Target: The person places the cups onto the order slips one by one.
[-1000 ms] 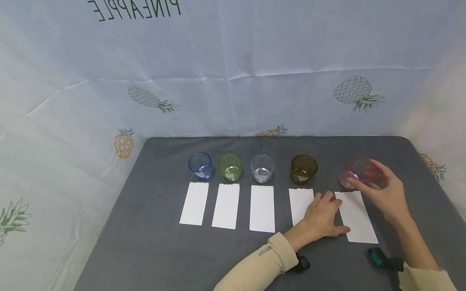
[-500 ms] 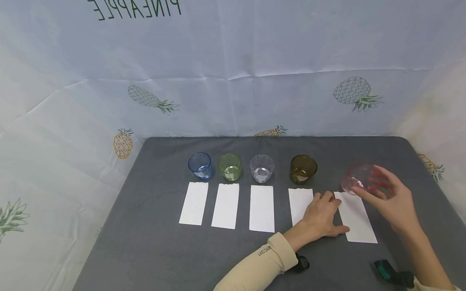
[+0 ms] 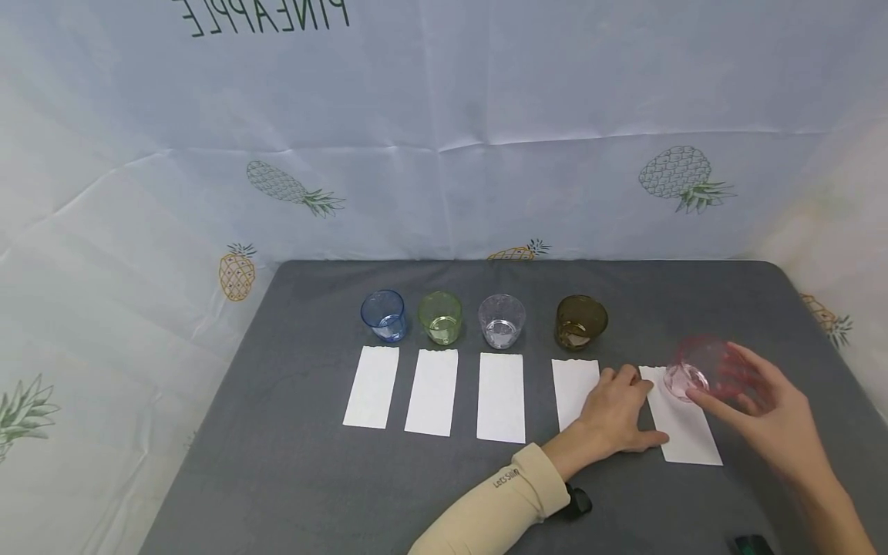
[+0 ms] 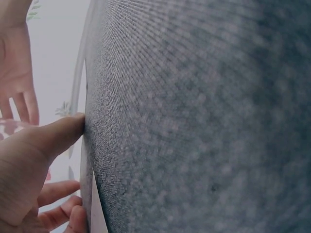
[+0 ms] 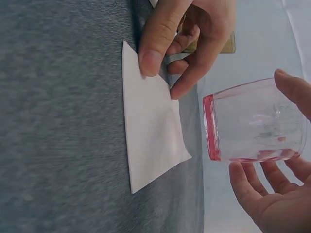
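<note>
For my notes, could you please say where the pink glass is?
The pink glass is at the head view's right, held in the right hand over the rightmost paper.

right hand point(image 3: 784, 416) holding pink glass point(image 3: 697, 358) over rightmost white paper point(image 3: 683, 432), left hand point(image 3: 620, 412) touching paper's left edge, four other glasses point(image 3: 502, 317) lined up, grey desk point(image 3: 312, 478)

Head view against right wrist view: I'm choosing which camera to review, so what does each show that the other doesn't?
Only the head view shows the blue tumbler, green tumbler, clear tumbler and mirrored PINEAPPLE lettering.

Only the right wrist view shows the gap between the pink tumbler's base and the rightmost paper slip.

Both show the left hand touching that slip, the right hand gripping the pink tumbler, and the brown tumbler, partly hidden in the wrist view.
</note>
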`<state>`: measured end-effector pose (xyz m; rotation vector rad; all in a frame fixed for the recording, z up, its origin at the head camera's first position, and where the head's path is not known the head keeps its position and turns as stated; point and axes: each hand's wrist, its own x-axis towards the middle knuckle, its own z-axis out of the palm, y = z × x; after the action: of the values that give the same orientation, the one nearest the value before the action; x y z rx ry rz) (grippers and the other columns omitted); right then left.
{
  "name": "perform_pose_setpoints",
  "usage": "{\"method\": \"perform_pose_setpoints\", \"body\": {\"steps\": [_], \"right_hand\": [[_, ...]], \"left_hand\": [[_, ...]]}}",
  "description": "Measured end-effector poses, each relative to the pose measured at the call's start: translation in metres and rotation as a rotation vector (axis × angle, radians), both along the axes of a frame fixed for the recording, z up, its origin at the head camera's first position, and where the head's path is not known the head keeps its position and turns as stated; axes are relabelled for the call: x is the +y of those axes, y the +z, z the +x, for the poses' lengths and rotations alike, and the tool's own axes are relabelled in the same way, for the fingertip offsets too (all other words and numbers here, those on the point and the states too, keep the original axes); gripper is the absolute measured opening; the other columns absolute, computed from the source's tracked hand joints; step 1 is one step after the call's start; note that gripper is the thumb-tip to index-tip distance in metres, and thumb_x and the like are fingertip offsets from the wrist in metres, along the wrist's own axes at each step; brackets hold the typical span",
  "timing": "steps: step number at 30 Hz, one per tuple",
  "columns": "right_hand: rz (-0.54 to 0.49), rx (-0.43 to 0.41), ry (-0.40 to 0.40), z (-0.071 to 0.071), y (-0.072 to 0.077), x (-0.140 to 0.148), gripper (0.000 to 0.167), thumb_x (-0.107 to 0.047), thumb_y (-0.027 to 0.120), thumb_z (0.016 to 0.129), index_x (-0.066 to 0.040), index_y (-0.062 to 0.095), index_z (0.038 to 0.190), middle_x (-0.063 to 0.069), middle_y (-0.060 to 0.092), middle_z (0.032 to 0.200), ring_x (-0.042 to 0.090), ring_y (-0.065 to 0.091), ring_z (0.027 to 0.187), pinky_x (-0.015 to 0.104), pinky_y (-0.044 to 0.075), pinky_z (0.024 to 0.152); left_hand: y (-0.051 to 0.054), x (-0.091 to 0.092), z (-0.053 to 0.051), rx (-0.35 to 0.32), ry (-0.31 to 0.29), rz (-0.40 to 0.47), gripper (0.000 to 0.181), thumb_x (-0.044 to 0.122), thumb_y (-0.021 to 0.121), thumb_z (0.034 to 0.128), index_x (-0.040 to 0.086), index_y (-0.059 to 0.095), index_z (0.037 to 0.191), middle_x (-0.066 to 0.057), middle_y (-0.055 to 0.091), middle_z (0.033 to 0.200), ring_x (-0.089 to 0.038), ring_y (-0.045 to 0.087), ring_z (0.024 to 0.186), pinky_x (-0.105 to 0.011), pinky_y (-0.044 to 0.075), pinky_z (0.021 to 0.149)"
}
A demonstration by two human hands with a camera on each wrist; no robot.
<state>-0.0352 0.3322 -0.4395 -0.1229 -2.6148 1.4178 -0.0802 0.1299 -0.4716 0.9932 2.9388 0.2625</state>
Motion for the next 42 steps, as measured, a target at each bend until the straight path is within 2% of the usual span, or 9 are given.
{"method": "perform_pose_setpoints", "body": {"steps": [7,13,18,35,42], "right_hand": [[0.006,0.01,0.034,0.01,-0.009,0.005,0.09,0.001,0.083,0.081,-0.022,0.04,0.156,-0.029,0.053,0.122,-0.022,0.053,0.108,-0.005,0.038,0.082],[0.017,0.043,0.042,0.013,-0.015,0.005,0.092,0.005,0.085,0.077,-0.019,0.043,0.155,-0.028,0.05,0.124,-0.022,0.052,0.106,-0.005,0.04,0.08],[0.005,0.076,0.084,0.016,-0.018,0.004,0.092,0.011,0.084,0.074,-0.013,0.044,0.153,-0.026,0.053,0.125,-0.02,0.055,0.108,-0.004,0.042,0.083],[-0.005,0.092,0.139,0.016,-0.023,0.005,0.092,0.017,0.081,0.073,-0.009,0.043,0.153,-0.025,0.054,0.13,-0.016,0.056,0.111,-0.002,0.043,0.086],[0.003,0.077,0.134,0.015,-0.027,0.004,0.094,0.016,0.082,0.073,-0.01,0.042,0.153,-0.027,0.05,0.129,-0.019,0.053,0.108,-0.003,0.043,0.082]], "left_hand": [[0.0,0.0,0.0,0.003,0.005,-0.001,0.066,0.071,0.072,0.0801,0.033,0.063,0.134,0.014,0.053,0.117,-0.002,0.04,0.092,-0.009,0.032,0.072],[-0.001,0.0,0.0,-0.002,0.011,0.011,0.066,0.07,0.073,0.0798,0.033,0.062,0.133,0.014,0.052,0.115,-0.003,0.038,0.09,-0.009,0.031,0.07],[0.0,0.0,0.0,0.006,0.005,0.016,0.065,0.07,0.074,0.0792,0.032,0.063,0.131,0.014,0.052,0.114,-0.003,0.037,0.088,-0.009,0.029,0.068],[-0.001,-0.001,0.0,0.008,-0.01,0.024,0.066,0.069,0.074,0.0797,0.031,0.064,0.133,0.013,0.053,0.114,-0.002,0.04,0.09,-0.009,0.032,0.07],[-0.001,-0.001,0.0,0.005,-0.007,0.026,0.067,0.069,0.074,0.0795,0.031,0.063,0.133,0.013,0.053,0.114,-0.002,0.04,0.091,-0.008,0.032,0.071]]}}
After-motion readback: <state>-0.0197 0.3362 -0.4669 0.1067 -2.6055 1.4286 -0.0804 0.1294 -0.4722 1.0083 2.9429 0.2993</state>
